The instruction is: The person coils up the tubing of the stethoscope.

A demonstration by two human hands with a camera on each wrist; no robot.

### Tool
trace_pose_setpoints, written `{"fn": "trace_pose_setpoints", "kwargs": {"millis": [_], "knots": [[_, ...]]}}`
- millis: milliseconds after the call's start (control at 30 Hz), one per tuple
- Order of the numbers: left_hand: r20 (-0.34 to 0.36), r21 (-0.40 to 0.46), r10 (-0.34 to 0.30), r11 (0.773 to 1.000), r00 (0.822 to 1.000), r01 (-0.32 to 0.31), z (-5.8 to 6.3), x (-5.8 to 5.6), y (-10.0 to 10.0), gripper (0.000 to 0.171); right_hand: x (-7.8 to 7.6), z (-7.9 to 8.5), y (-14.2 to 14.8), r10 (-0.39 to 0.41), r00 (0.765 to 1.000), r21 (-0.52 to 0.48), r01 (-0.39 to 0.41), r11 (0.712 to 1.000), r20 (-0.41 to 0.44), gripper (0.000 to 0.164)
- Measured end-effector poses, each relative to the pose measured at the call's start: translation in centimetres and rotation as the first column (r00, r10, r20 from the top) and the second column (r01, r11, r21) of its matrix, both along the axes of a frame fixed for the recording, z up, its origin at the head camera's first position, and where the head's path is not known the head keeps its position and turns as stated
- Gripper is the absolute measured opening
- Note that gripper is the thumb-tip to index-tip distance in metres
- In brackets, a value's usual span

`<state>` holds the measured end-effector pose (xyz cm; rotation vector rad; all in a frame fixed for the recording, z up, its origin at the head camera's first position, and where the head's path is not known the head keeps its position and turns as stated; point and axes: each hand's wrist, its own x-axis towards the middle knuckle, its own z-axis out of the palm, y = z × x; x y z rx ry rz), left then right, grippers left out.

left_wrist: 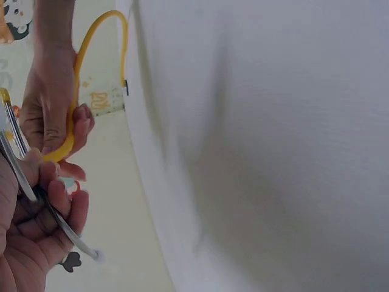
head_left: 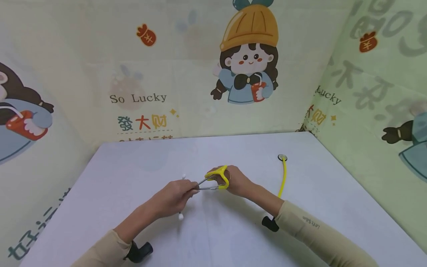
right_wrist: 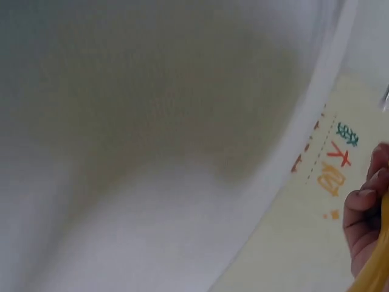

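Observation:
A stethoscope with yellow tubing [head_left: 283,178] is stretched between both hands. My left hand [head_left: 175,196] grips its metal ear tubes [head_left: 207,188], and the white ear tips [head_left: 181,216] stick out on either side of that hand. My right hand [head_left: 237,181] holds the yellow tubing near the fork where it meets the metal tubes. In the left wrist view, the left hand [left_wrist: 30,243] curls round the metal, while the right hand [left_wrist: 51,109] pinches the yellow tube. The round chest piece [head_left: 282,157] lies on the table beyond the right forearm.
A white table [head_left: 150,159] stretches under both hands. Behind it and at the sides hangs cream cloth [head_left: 193,81] printed with cartoon figures and lettering. Dark wrist devices [head_left: 139,253] sit at both cuffs. Part of the tubing passes behind the right forearm.

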<state>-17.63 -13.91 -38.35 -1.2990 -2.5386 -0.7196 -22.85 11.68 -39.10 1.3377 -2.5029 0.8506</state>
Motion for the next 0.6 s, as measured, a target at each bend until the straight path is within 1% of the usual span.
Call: {"fn": "trace_pose_setpoints", "kwargs": {"millis": [67,133,167,200,233,267,300,433,533,600], "knots": [[0.039,0.038,0.039,0.998,0.998,-0.04,0.1,-0.1,0.1,0.009,0.5,-0.3,-0.4,-0.067,0.994,0.04,0.071,0.997,-0.089,0.026],[0.076,0.056,0.081,0.995,0.994,-0.085,0.0,-0.2,0.3,0.008,1.0,-0.4,-0.8,-0.125,0.984,0.066,0.134,0.989,-0.126,0.025],[0.093,0.062,0.101,0.992,0.991,-0.107,0.0,-0.2,0.4,0.008,1.3,-0.4,-1.0,-0.148,0.98,0.077,0.159,0.984,-0.131,0.025],[0.109,0.067,0.124,0.989,0.986,-0.132,0.0,-0.2,0.5,0.009,1.5,-0.5,-1.3,-0.176,0.98,0.062,0.182,0.981,-0.097,0.019],[0.112,0.069,0.147,0.986,0.983,-0.155,0.0,-0.2,0.6,0.01,1.7,-0.4,-1.5,-0.198,0.976,0.066,0.204,0.977,-0.087,0.015],[0.109,0.07,0.17,0.981,0.979,-0.179,0.1,-0.2,0.7,0.01,1.9,-0.2,-1.7,-0.211,0.974,0.078,0.217,0.973,-0.075,0.015],[0.108,0.069,0.194,0.977,0.975,-0.202,0.2,-0.3,0.7,0.011,2.1,-0.1,-2.0,-0.217,0.974,0.096,0.223,0.97,-0.069,0.015],[0.108,0.059,0.267,0.96,0.958,-0.274,0.6,-0.4,0.9,0.013,2.9,0.3,-2.8,-0.206,0.974,0.164,0.219,0.962,-0.095,0.013],[0.127,0.032,0.312,0.947,0.941,-0.318,0.7,-0.4,1.2,0.014,3.5,0.2,-3.1,-0.207,0.973,0.183,0.223,0.957,-0.101,0.01],[0.107,0.011,0.35,0.936,0.931,-0.353,0.6,-0.4,1.4,0.011,3.7,0.1,-3.2,-0.197,0.975,0.191,0.214,0.958,-0.106,0.01]]}}
